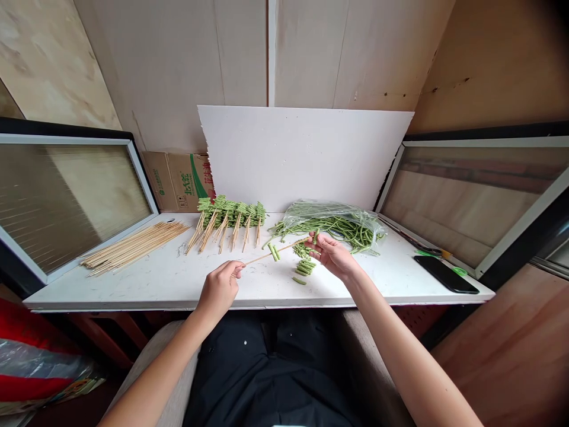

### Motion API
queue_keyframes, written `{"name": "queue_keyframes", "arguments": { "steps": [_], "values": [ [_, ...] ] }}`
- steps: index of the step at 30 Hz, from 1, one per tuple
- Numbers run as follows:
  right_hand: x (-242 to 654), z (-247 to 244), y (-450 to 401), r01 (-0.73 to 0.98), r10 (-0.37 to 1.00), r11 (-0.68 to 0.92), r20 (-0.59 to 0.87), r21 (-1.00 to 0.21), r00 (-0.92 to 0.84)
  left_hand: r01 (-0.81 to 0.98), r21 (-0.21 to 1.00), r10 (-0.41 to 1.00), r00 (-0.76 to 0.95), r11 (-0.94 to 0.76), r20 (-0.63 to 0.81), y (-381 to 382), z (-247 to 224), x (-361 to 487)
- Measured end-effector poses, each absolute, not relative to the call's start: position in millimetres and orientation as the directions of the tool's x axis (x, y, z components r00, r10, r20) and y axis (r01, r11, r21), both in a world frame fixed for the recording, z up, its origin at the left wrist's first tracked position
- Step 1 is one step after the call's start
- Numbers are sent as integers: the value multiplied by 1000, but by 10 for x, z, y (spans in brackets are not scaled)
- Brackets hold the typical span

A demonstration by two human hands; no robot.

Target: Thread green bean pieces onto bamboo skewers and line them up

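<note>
My left hand [221, 287] pinches one end of a thin wooden skewer [260, 257], which slants up to the right. Green bean pieces [274, 252] sit on the skewer partway along. At its far end my right hand [331, 254] holds a short bean piece [315, 236] between the fingers. Just below and left of my right hand lies a small pile of cut bean pieces [305, 267] on the white table [169, 290]. Behind it are long green beans [351, 230] under a clear plastic bag [329, 209].
Bare skewers [133, 246] lie at the left. Skewers loaded with beans [233, 214] are stacked at the back, near a cardboard box [178, 181]. A white board [306, 157] stands behind. At the right are a black phone [446, 274] and a green ring [459, 271].
</note>
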State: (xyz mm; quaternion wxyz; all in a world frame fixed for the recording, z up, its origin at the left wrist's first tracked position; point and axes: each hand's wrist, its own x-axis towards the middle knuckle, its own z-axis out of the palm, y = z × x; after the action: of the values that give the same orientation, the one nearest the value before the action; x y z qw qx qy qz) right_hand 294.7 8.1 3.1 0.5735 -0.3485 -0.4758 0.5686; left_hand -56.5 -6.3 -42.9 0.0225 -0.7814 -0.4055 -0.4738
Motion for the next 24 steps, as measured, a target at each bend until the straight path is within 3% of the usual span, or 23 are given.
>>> {"name": "queue_keyframes", "arguments": {
  "steps": [24],
  "values": [
    [2891,11,67,-328,980,97,148,-940,-135,675,317,602,235,-666,763,-63,-434,-567]
  ]
}}
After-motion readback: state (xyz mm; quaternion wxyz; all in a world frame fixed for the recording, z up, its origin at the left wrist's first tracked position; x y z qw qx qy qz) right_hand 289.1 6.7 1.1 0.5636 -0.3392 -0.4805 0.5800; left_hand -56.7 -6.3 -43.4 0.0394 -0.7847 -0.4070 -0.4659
